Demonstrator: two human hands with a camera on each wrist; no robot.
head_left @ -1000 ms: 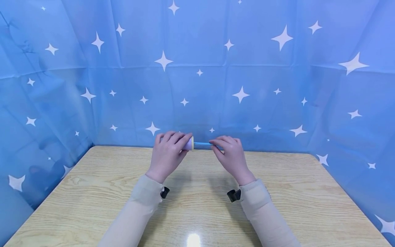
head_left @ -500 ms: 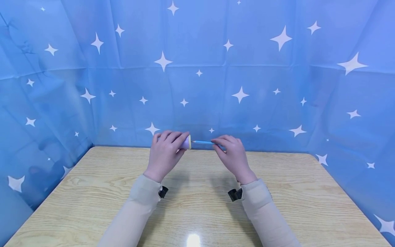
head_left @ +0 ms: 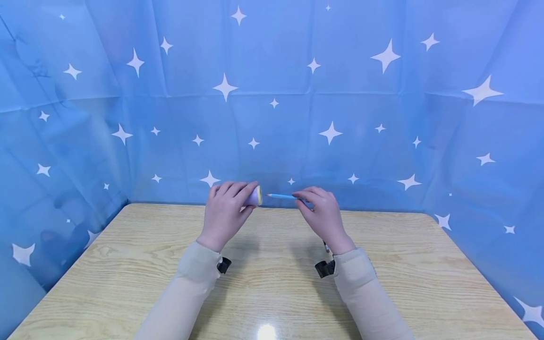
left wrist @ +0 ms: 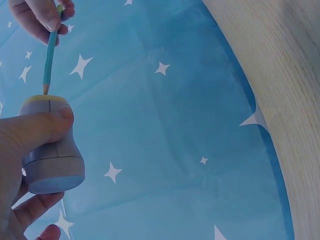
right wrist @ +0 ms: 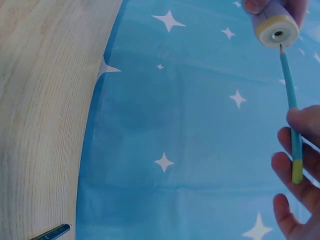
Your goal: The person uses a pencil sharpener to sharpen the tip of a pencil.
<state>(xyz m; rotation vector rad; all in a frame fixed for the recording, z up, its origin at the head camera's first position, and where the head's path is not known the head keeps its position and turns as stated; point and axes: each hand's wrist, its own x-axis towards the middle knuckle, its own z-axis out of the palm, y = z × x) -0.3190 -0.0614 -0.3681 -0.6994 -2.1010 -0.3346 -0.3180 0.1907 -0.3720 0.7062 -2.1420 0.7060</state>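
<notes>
In my left hand (head_left: 224, 212) I grip a small lilac pencil sharpener (left wrist: 57, 150) with a yellow rim, held sideways above the table's far edge. Its white end face with a round hole shows in the right wrist view and points toward my right hand (head_left: 324, 215). Thumb and fingers of that hand pinch a light blue pencil (right wrist: 286, 77) with a yellow-green end. The pencil's sharpened tip points at the sharpener's hole, with a small gap between them in the head view.
A wooden table (head_left: 263, 264) lies beneath both hands. Blue cloth (head_left: 272, 118) with white stars hangs behind it and along both sides. On the table, a dark pen-like thing (right wrist: 51, 232) shows at the lower left of the right wrist view.
The pencil's front end was inside the sharpener and has come out, its tip now showing. My left hand has shifted slightly left and my right hand slightly right, widening the gap.
</notes>
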